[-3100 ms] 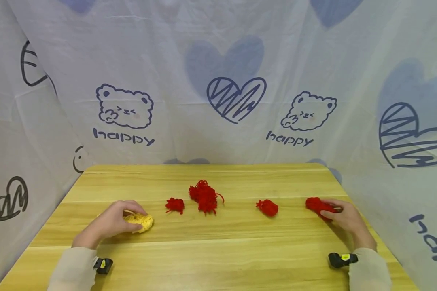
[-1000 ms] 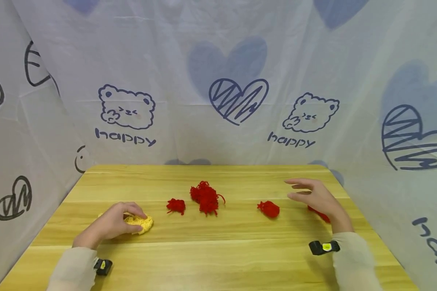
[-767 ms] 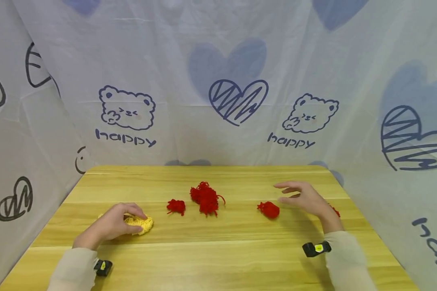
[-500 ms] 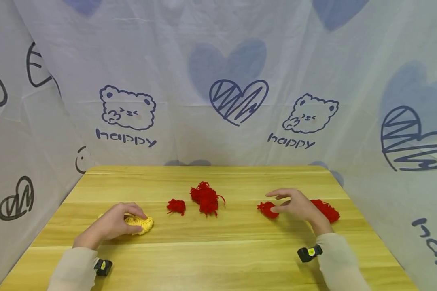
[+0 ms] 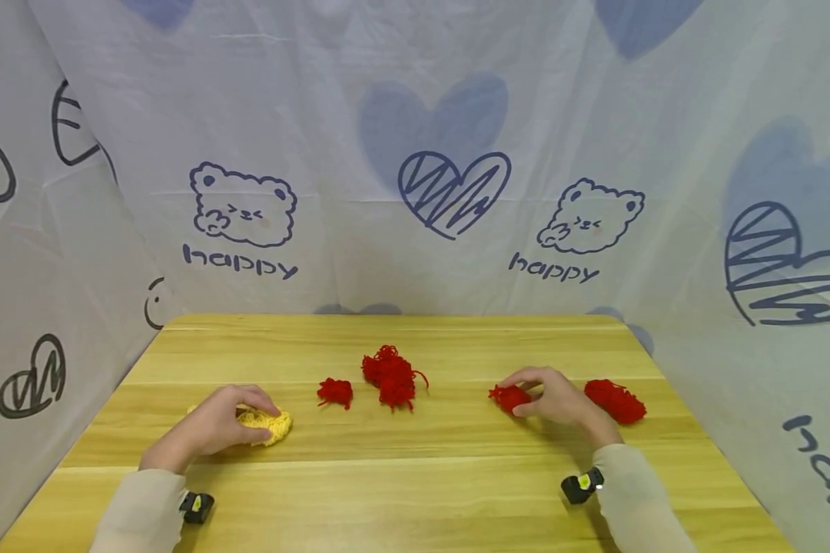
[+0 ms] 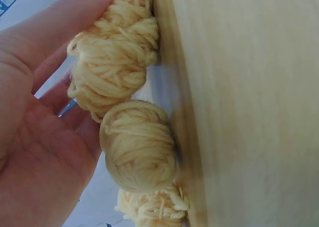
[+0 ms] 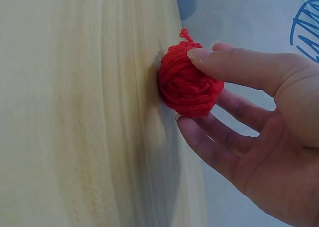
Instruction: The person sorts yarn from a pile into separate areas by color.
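The right hand (image 5: 560,399) pinches the small red yarn ball (image 5: 508,396) at 3 o'clock on the table (image 5: 415,476); the left hand (image 5: 210,422) cups the yellow yarn (image 5: 270,421). The ball may unwind if the hold is loose.

Red yarn balls (image 5: 509,397), perhaps pale yellow yarn (image 5: 266,422), light wooden table (image 5: 415,491).

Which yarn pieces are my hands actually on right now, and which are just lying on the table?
In hand:
- yellow yarn bundle, under the left hand
- small red yarn ball, pinched by the right hand

Lying about:
- red yarn bundle, just right of the right hand
- loose red yarn tangle, mid-table
- small red yarn clump, beside the tangle
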